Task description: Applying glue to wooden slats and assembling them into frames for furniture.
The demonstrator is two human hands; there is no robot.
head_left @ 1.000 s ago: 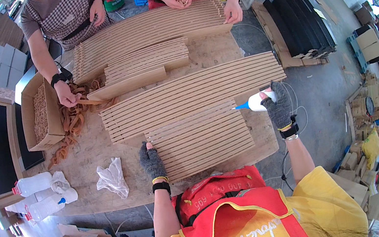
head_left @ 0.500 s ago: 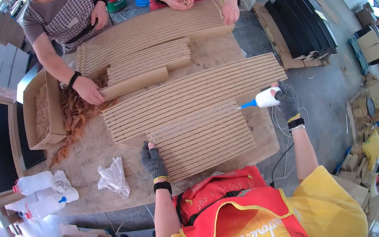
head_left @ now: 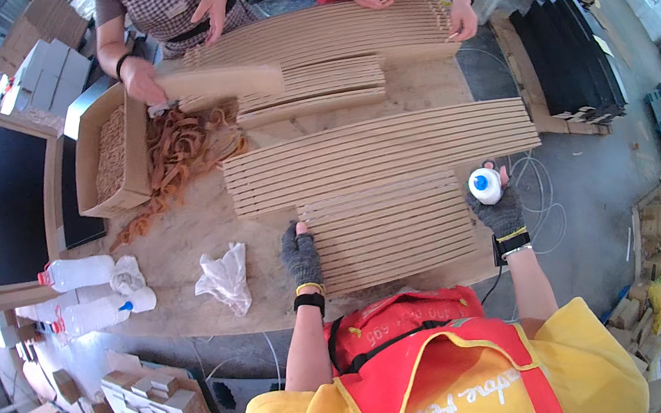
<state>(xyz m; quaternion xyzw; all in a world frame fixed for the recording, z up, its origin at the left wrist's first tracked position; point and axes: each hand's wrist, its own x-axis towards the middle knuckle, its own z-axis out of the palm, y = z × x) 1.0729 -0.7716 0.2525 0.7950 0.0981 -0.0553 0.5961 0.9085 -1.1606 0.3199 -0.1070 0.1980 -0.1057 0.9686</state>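
Note:
Two sets of narrow light-brown wooden slats lie side by side in front of me: a longer far set (head_left: 380,151) and a shorter near set (head_left: 391,231). My left hand (head_left: 302,259), in a grey fingerless glove, rests against the left ends of the near set, thumb at the edge, fingers extended. At the right ends of that set, my right hand (head_left: 501,212), gloved alike, is closed around a white squeeze bottle (head_left: 483,186). The bottle's blue tip points up, away from the slats.
Across the table (head_left: 176,270), two people handle more slats (head_left: 321,35); one holds a blurred board (head_left: 224,81). At left are a cardboard box of small wooden pieces (head_left: 90,188), brown curled strips (head_left: 174,149), clear bottles (head_left: 81,272) and a crumpled white cloth (head_left: 224,280).
My right hand has drawn back toward the near set's right ends, turning the bottle from pointing left over the slats to pointing up. The person at far left has lifted a board. The view has shifted.

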